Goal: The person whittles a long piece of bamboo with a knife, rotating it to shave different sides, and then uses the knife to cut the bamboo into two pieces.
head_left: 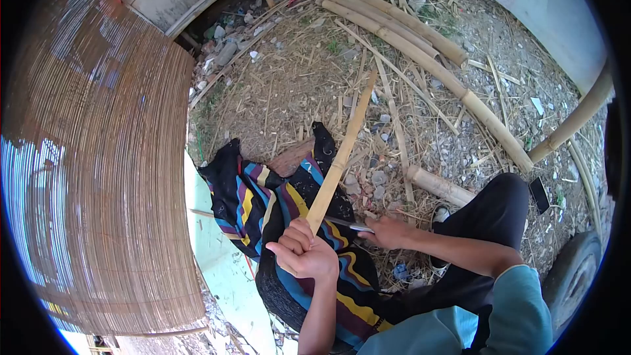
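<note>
Nearest, a blue-green shirt [420,335] is seen. The bamboo strip [346,148] is held by its near end in the left hand [305,256], presumably for steadiness, above striped cloth [299,198], perhaps laid to shield the legs. A knife [351,225] is grasped by the right hand [389,232], its blade beside the strip. Bamboo poles [493,125] are laid beyond.

Straw-littered brown earth ground [282,89] is bordered at its left edge by a flat, thin-slatted brown screen [125,190].
</note>
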`<control>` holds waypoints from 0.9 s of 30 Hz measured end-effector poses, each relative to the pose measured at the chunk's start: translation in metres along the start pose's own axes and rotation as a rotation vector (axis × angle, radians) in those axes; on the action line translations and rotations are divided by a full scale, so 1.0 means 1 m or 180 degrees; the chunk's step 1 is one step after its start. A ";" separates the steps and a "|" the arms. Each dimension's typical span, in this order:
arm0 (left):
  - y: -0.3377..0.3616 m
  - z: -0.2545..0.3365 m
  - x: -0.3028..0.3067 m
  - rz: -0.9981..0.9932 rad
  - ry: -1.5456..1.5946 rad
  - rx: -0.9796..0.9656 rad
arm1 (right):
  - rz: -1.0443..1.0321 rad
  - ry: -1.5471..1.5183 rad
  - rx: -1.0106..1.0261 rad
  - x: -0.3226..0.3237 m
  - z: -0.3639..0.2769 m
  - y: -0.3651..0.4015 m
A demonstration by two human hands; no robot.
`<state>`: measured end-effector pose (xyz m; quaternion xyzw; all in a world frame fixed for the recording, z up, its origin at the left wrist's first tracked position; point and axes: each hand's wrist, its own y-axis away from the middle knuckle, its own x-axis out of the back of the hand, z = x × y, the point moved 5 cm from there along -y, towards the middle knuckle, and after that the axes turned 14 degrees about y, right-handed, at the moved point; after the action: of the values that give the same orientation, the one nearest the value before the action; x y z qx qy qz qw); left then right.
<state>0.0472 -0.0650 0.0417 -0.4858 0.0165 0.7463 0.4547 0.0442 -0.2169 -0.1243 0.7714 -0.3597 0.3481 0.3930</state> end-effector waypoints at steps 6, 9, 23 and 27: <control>-0.015 0.003 0.013 0.0452 -0.0007 0.0085 | -0.0290 -0.0225 0.0028 -0.031 0.008 -0.018; -0.021 0.004 0.019 0.0546 0.0000 0.0121 | -0.0521 -0.1614 -0.1106 0.010 0.023 -0.021; -0.005 0.000 0.022 0.0719 0.0265 0.0284 | 0.1397 -0.0609 0.0712 0.098 -0.054 0.010; -0.007 0.001 0.028 0.0749 0.0386 0.0390 | 0.1492 -0.0617 -0.0014 0.084 -0.019 -0.014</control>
<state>0.0482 -0.0419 0.0245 -0.4960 0.1463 0.7614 0.3910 0.0930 -0.2178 -0.0516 0.6958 -0.5654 0.3534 0.2669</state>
